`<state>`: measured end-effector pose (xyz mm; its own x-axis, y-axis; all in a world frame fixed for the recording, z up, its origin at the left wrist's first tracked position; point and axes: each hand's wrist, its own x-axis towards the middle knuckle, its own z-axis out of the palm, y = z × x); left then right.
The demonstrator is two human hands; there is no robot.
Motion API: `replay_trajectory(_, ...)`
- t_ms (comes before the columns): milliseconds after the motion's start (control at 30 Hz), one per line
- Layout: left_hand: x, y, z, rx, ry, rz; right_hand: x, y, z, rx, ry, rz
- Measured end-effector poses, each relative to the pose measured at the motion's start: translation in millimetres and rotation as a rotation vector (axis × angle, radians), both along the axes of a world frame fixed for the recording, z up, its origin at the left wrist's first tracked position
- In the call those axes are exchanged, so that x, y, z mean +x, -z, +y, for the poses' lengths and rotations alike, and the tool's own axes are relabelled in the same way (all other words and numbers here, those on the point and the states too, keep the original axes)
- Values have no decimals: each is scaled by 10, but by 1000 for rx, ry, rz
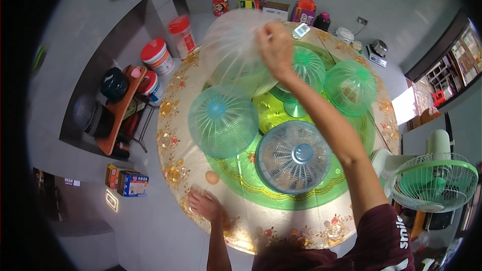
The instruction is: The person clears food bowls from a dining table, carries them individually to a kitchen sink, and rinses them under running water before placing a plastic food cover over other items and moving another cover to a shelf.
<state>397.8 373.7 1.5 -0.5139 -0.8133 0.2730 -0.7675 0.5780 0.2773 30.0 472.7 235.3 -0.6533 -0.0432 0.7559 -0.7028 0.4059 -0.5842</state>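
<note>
My right hand [278,49] reaches across the table and grips the top of a clear plastic dome food cover [229,45], which is blurred and tilted above the far left of a green glass turntable [260,200]. Fingers apart and holding nothing, my left hand [206,204] rests on the floral tablecloth [248,229]. Just beyond it lies a brown egg [212,177]. On the turntable stand a light blue dome cover [223,124], a grey-blue one [293,165] and two green ones, a middle cover [309,67] and a right cover [350,90]. What sits beneath them is mostly obscured.
A green-and-white electric fan [433,184] stands close on the right. Left of the table are red-lidded buckets [158,58] and a wooden shelf [124,109]. Several boxes [252,2] line the far wall. A small white digital device [301,31] lies at the table's far edge.
</note>
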Motion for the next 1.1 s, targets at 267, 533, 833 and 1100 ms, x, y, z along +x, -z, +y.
replay_trajectory(267,10,18,-2,-1,-31,-10,591,805,-353,365,-259,-296)
replay_trajectory(533,31,29,-16,5,-21,0,-759,1141,620,647,489,-77)
replay_trajectory(833,10,17,-2,17,-27,3,-1217,1403,1258,626,437,-375)
replay_trajectory(1100,24,-55,-8,59,-31,-36,-1255,1316,1248,547,434,-546)
